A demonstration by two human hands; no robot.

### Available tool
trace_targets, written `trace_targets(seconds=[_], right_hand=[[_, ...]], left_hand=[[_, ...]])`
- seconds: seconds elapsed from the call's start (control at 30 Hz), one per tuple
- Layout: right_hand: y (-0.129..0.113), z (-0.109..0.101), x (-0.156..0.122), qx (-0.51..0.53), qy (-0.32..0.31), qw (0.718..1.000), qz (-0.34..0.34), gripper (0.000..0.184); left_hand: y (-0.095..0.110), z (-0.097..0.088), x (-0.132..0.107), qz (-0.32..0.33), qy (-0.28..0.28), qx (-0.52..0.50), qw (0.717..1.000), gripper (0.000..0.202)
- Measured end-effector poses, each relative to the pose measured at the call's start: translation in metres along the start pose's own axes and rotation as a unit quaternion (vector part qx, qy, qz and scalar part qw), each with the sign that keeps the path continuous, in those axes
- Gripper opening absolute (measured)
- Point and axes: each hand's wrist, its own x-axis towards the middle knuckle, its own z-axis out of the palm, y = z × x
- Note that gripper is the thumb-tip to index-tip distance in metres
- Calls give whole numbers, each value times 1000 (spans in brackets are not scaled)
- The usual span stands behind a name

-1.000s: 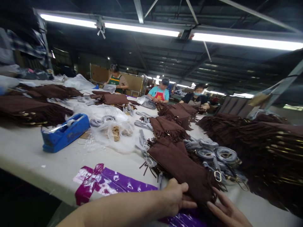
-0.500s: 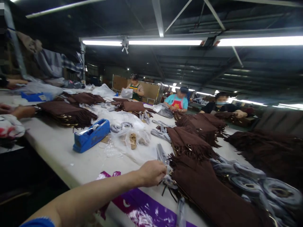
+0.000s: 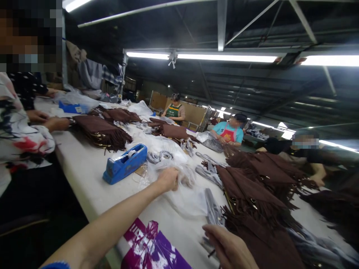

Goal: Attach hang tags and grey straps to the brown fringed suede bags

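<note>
My left hand (image 3: 168, 178) reaches across the white table (image 3: 84, 175) and closes on a clear plastic bag (image 3: 182, 186) lying in a loose heap. My right hand (image 3: 227, 246) is low at the near edge, fingers curled beside a grey wrapped strap (image 3: 213, 211) and the fringe of a brown suede bag (image 3: 252, 194). What the right fingers hold is hidden. A purple and white sheet (image 3: 151, 248) lies under my left forearm.
A blue tape dispenser (image 3: 125, 164) stands left of the plastic heap. Stacks of brown fringed bags (image 3: 102, 130) cover both sides of the table. A person in a patterned top (image 3: 19, 138) sits close on my left; three more workers (image 3: 231, 130) sit at the far end.
My left hand moved from the bag's fringe further out to the plastic heap and gripped it. My right hand came back into view at the bottom. The view swung left.
</note>
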Motion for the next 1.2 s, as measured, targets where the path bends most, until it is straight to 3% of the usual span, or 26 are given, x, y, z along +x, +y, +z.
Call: trace_targets(seconds=[0.17,0.27,0.37,0.63,0.9,1.03,1.2], right_hand=[[-13,36,93,-6,5,1000,-7,27],[-10,61,144,-54,-2,998,24,29],[-1,84,174,-90,-21,995,31,29],[16,113,185,-117,-36,991,59,15],[18,116,184,66,57,992,94,12],[24,101,183,234,118,953,154,20],[23,78,187,432,177,864,189,22]], left_hand=[[-45,8,-11,-16,31,-13,999,40],[-53,19,-14,-3,43,-47,998,42],[-57,25,-13,9,56,-95,994,45],[-61,27,-9,3,60,-149,987,54],[-68,34,-8,15,82,-185,979,61],[-68,35,-8,20,83,-181,980,64],[-67,34,-7,26,100,-160,982,59]])
